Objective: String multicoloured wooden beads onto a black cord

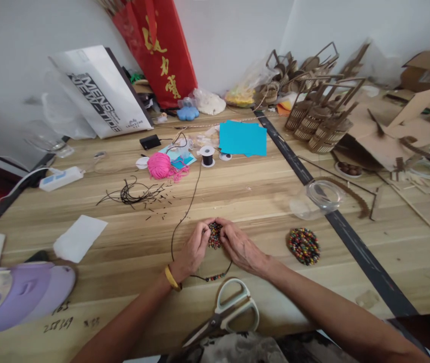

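A small pile of coloured round beads (215, 236) lies on the wooden table between my two hands. My left hand (195, 247) curls round the pile from the left, fingers closed against the beads. From the right, my right hand (242, 248) curls in likewise, its fingertips meeting the left ones at the far side. A black cord (173, 239) loops past my left wrist and under that forearm, then up to my right hand, where its end is hidden. Several threaded beads (215, 277) sit on the cord near me. Close by lie scissors (227, 308) with pale handles, blades apart.
A coiled bead string (304, 246) lies to the right. The cord leads back to a spool (207, 156), beside pink yarn (159, 166) and blue sheets (243, 138). Cut black cords (135, 193) lie left, above a purple device (37, 292). Bamboo baskets (313, 121) stand back right.
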`<control>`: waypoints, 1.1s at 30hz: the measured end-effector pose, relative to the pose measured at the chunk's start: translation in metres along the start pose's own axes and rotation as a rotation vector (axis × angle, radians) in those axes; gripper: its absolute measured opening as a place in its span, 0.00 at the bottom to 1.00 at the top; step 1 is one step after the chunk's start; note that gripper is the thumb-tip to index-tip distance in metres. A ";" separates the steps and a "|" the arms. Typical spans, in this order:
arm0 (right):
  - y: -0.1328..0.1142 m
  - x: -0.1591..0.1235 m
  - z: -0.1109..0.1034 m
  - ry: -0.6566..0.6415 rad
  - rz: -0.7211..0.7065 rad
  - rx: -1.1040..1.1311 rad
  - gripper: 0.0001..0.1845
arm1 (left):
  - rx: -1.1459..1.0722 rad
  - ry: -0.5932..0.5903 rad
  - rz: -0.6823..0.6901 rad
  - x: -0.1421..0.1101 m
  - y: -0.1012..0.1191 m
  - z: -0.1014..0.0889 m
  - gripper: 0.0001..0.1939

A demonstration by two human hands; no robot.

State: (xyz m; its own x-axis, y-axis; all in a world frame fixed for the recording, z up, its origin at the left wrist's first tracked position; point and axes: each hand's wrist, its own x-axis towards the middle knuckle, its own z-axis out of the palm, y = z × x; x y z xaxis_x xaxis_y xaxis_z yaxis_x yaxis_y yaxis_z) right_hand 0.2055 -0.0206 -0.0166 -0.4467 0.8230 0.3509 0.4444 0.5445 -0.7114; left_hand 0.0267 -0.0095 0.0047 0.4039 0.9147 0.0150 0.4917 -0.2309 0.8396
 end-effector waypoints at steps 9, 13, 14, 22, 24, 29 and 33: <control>0.002 0.001 0.002 0.014 -0.022 -0.001 0.07 | 0.023 0.024 0.033 0.011 -0.006 -0.008 0.11; 0.002 0.000 0.001 0.010 0.003 0.029 0.06 | -0.007 0.024 0.032 0.011 -0.005 -0.007 0.10; 0.002 0.000 0.000 0.008 0.016 0.042 0.06 | -0.010 0.020 0.032 0.011 -0.005 -0.007 0.10; 0.002 0.000 -0.003 -0.039 0.090 0.143 0.05 | 0.001 0.009 0.020 0.012 -0.008 -0.006 0.09; 0.002 0.000 -0.003 -0.040 0.103 0.154 0.05 | -0.011 0.011 0.024 0.011 -0.009 -0.005 0.09; 0.000 0.001 -0.005 -0.013 0.143 0.222 0.05 | -0.062 0.021 -0.001 0.012 -0.009 -0.007 0.09; 0.000 0.003 -0.008 0.047 0.192 0.309 0.07 | -0.102 0.030 -0.004 0.016 -0.009 -0.011 0.10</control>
State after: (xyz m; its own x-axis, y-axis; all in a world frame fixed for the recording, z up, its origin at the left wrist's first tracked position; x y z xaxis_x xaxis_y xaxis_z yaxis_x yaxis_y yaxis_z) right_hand 0.2104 -0.0169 -0.0105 -0.3383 0.9159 0.2160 0.2575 0.3109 -0.9149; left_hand 0.0207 0.0109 0.0033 0.3784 0.9252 0.0267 0.4113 -0.1939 0.8906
